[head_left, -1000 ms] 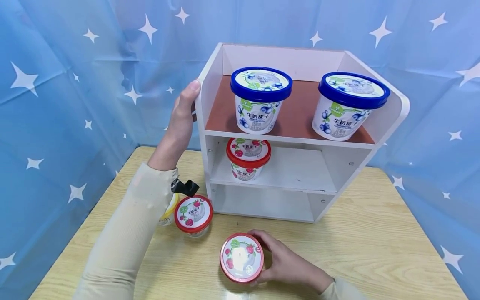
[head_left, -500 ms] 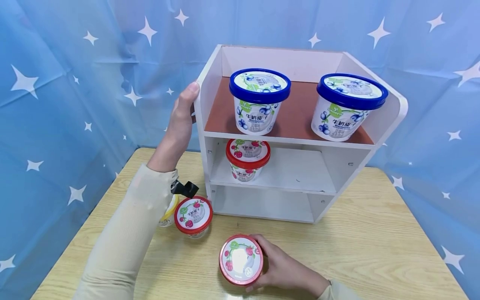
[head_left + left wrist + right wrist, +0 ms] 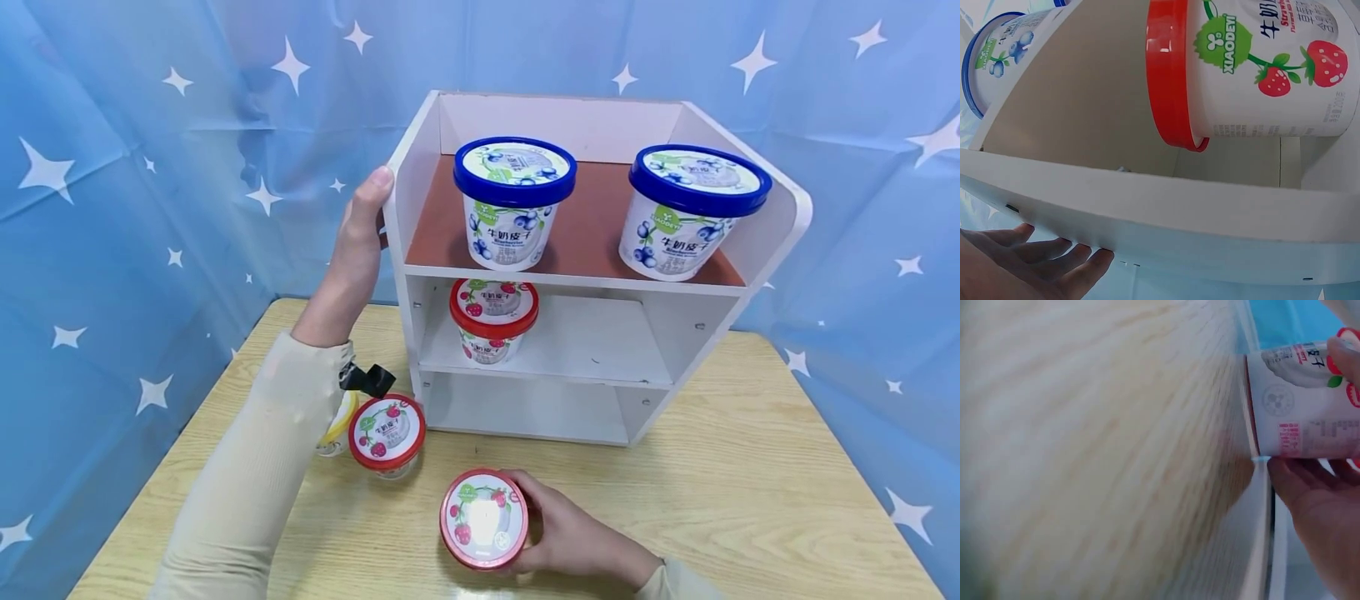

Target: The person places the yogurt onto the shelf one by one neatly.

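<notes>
My left hand [image 3: 352, 258] rests against the outer left side of the white shelf unit [image 3: 408, 317]. The left wrist view has its fingers [image 3: 1088, 265] extended, fingertips touching the panel. Low in the head view, my right hand [image 3: 566, 533] grips a red-lidded strawberry tub [image 3: 483, 518] from its right side. Thumb and fingers lie on opposite sides of this tub [image 3: 1310, 406] in the right wrist view, its base right at the tabletop. Another red-lidded strawberry tub [image 3: 493, 321] stands on the middle shelf at the left.
Two blue-lidded blueberry tubs [image 3: 516, 204] [image 3: 693, 212] stand on the unit's brown top shelf. On the wooden table [image 3: 720, 500], a red-lidded tub [image 3: 387, 433] sits near the unit's left foot. A yellow-lidded tub [image 3: 341, 421] is partly hidden by the left sleeve.
</notes>
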A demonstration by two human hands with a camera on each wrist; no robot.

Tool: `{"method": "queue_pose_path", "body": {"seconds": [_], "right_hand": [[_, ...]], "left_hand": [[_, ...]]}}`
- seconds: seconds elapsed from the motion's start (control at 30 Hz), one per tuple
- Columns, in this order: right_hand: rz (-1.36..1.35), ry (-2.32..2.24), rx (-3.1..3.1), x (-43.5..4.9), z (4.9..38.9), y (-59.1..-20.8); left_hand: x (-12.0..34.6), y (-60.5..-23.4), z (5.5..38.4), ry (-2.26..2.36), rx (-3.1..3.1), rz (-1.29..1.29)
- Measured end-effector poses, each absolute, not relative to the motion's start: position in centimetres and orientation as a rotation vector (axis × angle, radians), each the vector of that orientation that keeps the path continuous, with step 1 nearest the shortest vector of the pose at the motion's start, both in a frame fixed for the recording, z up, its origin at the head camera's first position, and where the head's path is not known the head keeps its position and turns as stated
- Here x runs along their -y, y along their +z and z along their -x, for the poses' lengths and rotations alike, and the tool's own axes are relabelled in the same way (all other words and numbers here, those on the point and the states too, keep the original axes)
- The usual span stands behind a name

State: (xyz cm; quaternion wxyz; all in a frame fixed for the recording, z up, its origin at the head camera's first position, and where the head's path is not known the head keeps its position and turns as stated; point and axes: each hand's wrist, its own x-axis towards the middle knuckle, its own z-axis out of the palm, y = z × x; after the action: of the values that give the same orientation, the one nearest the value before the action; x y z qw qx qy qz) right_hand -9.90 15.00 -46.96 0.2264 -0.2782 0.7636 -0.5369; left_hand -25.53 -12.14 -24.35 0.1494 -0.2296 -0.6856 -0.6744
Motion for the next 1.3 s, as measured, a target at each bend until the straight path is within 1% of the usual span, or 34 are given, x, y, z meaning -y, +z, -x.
{"method": "queue_pose_path", "body": {"seconds": [0.33, 0.5, 0.77, 1.1, 1.3], "right_hand": [[0.754, -1.508, -2.072, -15.8, 10.2, -46.8], [0.755, -1.613, -2.023, -16.5, 10.2, -46.5], [0.678, -1.646, -2.048, -17.6, 10.1, -45.8], [0.861, -1.85, -2.145, -19.6, 11.0, -44.1], [0.872, -1.936, -2.174, -20.7, 11.6, -42.9]], "left_hand": [[12.2, -24.4, 25.6, -1.93, 1.972, 0.678], [12.1, -24.3, 25.6, -1.947, 1.966, 0.683], [12.2, -24.3, 25.5, -1.941, 1.97, 0.661], [12.1, -24.2, 25.5, -1.94, 1.968, 0.659], [12.1, -24.3, 25.5, -1.939, 1.977, 0.65]]}}
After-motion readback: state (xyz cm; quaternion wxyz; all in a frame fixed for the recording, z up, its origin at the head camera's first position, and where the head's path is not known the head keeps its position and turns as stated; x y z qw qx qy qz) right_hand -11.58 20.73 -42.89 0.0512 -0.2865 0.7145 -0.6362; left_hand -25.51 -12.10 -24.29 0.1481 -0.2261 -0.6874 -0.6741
